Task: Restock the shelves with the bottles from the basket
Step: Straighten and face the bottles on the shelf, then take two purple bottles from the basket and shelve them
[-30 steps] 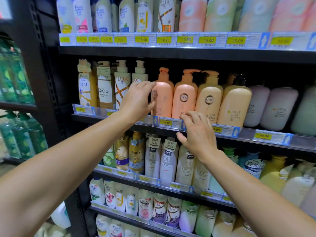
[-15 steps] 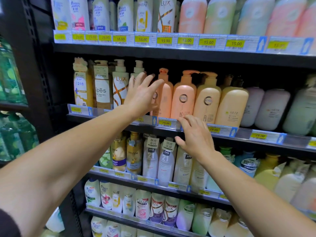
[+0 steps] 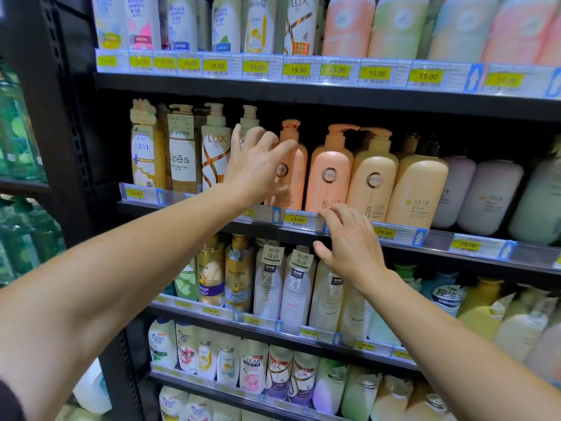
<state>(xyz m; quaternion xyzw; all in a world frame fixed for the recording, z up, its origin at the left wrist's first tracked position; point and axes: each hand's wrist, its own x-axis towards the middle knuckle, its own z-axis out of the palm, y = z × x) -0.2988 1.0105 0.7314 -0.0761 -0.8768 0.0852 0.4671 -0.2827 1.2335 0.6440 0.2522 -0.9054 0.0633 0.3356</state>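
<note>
Since a second ago, the left hand [image 3: 258, 165] has been opened up: fingers that were curled against the white pump bottle [image 3: 247, 126] are now spread out straight in front of it, nothing gripped. Whether that bottle is actually touched can't be told. Right hand [image 3: 349, 241] has barely been moved, fingers relaxed and laid on the price-tag rail [image 3: 303, 220] of the second shelf [image 3: 334, 235], nothing held either.

Five shelf levels can be counted on the black rack [image 3: 69, 147], all packed with bottles. On the second shelf, four pump bottles are lined up at the left (a gold one, a Spes one [image 3: 181, 153], a Lux one [image 3: 215, 153] and the white one behind the hand), then three KYIO bottles [image 3: 329, 171], two peach and one tan, then one more tan bottle [image 3: 419, 189]. Paler bottles are stood further right, blurred.

Yellow price tags are clipped along every shelf edge. Green bottles [image 3: 18, 141] can be seen in the next bay at far left. No basket is caught in view.
</note>
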